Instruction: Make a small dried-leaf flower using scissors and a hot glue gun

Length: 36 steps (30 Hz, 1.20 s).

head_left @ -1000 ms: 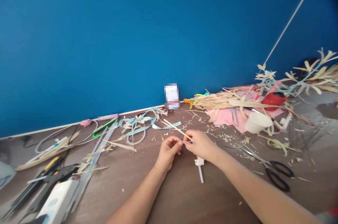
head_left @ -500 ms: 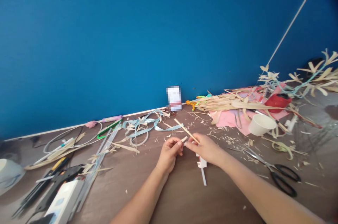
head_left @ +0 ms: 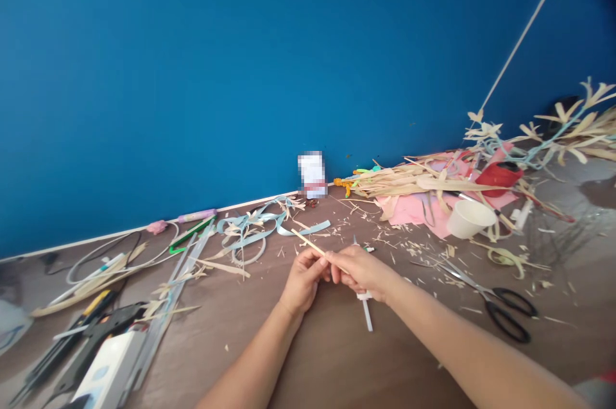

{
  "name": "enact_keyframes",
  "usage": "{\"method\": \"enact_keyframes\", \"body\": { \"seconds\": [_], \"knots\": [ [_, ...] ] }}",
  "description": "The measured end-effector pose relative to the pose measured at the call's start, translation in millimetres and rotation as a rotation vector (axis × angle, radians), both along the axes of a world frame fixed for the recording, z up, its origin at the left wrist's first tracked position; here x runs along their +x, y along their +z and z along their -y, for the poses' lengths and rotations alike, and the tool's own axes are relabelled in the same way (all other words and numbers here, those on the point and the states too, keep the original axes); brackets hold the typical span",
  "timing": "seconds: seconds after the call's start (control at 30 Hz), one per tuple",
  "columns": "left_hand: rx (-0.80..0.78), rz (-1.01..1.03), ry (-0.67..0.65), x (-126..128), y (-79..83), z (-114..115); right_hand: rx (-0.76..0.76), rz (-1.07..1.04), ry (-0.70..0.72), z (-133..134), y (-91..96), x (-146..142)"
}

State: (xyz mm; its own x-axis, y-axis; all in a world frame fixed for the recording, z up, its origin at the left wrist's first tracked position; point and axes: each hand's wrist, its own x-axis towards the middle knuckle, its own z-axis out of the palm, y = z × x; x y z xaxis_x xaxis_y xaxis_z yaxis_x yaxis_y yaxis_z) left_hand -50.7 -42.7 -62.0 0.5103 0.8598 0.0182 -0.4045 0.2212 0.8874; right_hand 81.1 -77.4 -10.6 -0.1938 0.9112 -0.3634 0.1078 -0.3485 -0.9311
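Observation:
My right hand [head_left: 359,268] is closed around a thin pale stick [head_left: 308,241], which points up and left from the fingers. Right beside it, my left hand [head_left: 304,277] is closed in a pinch, its fingertips touching those of my right hand at the stick's lower part. The small pale strip that showed between the hands earlier is covered by the fingers. Partly hidden beneath my right hand lies a white tool with a narrow white rod [head_left: 367,316] sticking out toward me.
Black-handled scissors [head_left: 510,313] lie to the right, near a white cup [head_left: 471,219], pink sheets [head_left: 409,209] and dried husk strips [head_left: 418,181]. Light-blue ribbon [head_left: 308,228] lies ahead. A black glue gun [head_left: 103,338] and white power strip [head_left: 108,370] are at left.
The hands have come together. The stick has moved left and lower with my right hand, and the pale strip between the fingers is now covered. The view has shifted slightly.

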Motion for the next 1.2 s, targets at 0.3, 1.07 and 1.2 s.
{"method": "enact_keyframes", "body": {
  "seconds": [0.3,1.07,1.2],
  "knots": [
    [0.016,0.067,-0.060,1,-2.4,-1,-0.299,-0.314,0.066,5,1.3,3],
    [-0.118,0.096,0.112,3,-0.5,-5,0.462,0.657,-0.060,6,2.7,5],
    [-0.088,0.057,0.092,3,-0.2,-5,0.492,0.638,-0.082,4,6.9,2]
  ]
}}
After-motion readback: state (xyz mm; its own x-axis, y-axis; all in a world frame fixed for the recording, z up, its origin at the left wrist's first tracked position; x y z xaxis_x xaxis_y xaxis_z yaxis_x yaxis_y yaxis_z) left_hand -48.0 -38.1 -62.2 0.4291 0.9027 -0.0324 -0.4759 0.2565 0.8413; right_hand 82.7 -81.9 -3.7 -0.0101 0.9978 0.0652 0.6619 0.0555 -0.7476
